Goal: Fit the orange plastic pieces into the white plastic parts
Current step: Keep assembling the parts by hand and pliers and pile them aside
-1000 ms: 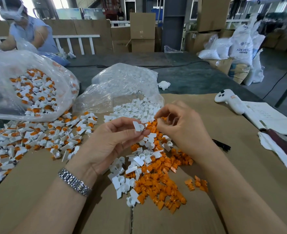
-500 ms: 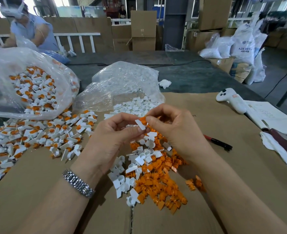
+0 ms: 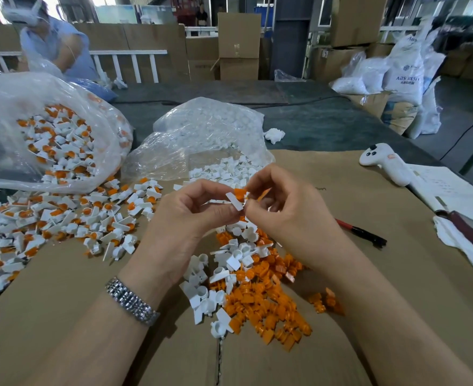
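My left hand (image 3: 185, 218) pinches a small white plastic part (image 3: 234, 201) between thumb and fingers, held up above the table. My right hand (image 3: 282, 213) meets it from the right and pinches an orange piece (image 3: 240, 193) that sits at the top of the white part. Below the hands lies a mixed heap of loose orange pieces (image 3: 266, 305) and loose white parts (image 3: 210, 288) on the cardboard (image 3: 62, 316). White parts with orange pieces in them (image 3: 71, 215) are spread out at the left.
A clear bag of white-and-orange parts (image 3: 51, 140) lies far left; a clear bag of white parts (image 3: 207, 135) spills open behind my hands. At the right are a white controller (image 3: 383, 162), papers (image 3: 449, 190), a red-black pen (image 3: 360, 232) and a cloth (image 3: 463, 246). Another person (image 3: 54, 43) works beyond.
My hands have come together and risen a little. The right hand brought an orange piece to the white part held in the left hand, where it now sits.
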`<state>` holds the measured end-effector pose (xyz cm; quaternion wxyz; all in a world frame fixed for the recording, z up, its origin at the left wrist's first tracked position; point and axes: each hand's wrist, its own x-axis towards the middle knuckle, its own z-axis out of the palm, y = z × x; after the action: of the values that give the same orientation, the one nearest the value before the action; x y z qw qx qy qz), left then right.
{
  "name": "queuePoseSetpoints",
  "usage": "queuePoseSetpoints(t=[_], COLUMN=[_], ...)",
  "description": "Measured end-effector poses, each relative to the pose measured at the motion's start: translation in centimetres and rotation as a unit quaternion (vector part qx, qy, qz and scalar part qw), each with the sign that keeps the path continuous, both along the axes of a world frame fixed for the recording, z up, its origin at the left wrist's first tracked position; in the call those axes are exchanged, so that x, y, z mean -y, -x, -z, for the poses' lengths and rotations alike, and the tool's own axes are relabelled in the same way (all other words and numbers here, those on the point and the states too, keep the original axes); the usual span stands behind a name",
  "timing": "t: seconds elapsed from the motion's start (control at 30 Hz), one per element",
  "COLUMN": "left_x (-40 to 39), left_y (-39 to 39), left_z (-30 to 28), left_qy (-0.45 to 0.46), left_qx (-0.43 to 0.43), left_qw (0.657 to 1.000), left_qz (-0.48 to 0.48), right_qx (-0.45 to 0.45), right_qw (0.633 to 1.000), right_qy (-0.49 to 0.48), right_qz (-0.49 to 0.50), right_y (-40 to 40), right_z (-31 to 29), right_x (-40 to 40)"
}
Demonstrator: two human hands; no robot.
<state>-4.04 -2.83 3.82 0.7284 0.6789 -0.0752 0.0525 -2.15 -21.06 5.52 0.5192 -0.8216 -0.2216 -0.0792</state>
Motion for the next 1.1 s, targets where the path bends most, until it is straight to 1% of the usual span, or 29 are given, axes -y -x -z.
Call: queuePoseSetpoints(t=[0.1, 0.17, 0.3, 0.47, 0.57, 0.63, 0.77, 0.93, 1.0, 1.1], left_x=[-0.1, -0.2, 0.0, 0.2, 0.3, 0.1, -0.4, -0.7, -0.7, -0.6], left_y=[-0.1, -0.2, -0.1, 0.1, 0.3, 0.2, -0.2, -0.6, -0.8, -0.8], left_z=[0.1, 0.3, 0.4, 0.5, 0.4, 0.4, 0.4, 0.5, 0.5, 0.4], left_qy=[-0.008, -0.016, -0.002, -0.063, -0.07, -0.071, 0.007, 0.054, 0.084, 0.133], left_qx=[0.004, 0.014, 0.034, 0.082, 0.097, 0.089, 0.04, 0.009, -0.007, -0.038], left_qw=[1.0, 1.0, 0.999, 0.992, 0.989, 0.99, 0.999, 0.998, 0.996, 0.99], left_qz=[-0.002, -0.015, -0.036, -0.077, -0.087, -0.087, -0.027, -0.039, -0.034, -0.038], right_qx=[0.008, -0.004, -0.017, -0.031, -0.026, -0.018, 0.018, 0.06, 0.053, 0.012], right_qw=[1.0, 1.0, 0.999, 0.996, 0.995, 0.996, 0.996, 0.995, 0.995, 0.999], right_qy=[0.002, -0.006, -0.023, -0.066, -0.076, -0.073, -0.049, 0.001, 0.011, 0.019], right_qz=[0.004, 0.009, 0.018, 0.044, 0.052, 0.055, 0.077, 0.086, 0.08, 0.048], right_y=[0.0, 0.0, 0.0, 0.1, 0.1, 0.1, 0.2, 0.4, 0.4, 0.2], right_z=[0.0, 0.1, 0.2, 0.8, 1.1, 1.2, 1.4, 1.4, 1.3, 0.8], right_x=[0.0, -0.1, -0.3, -1.2, -1.3, -1.3, -1.6, -1.9, -1.8, -1.1])
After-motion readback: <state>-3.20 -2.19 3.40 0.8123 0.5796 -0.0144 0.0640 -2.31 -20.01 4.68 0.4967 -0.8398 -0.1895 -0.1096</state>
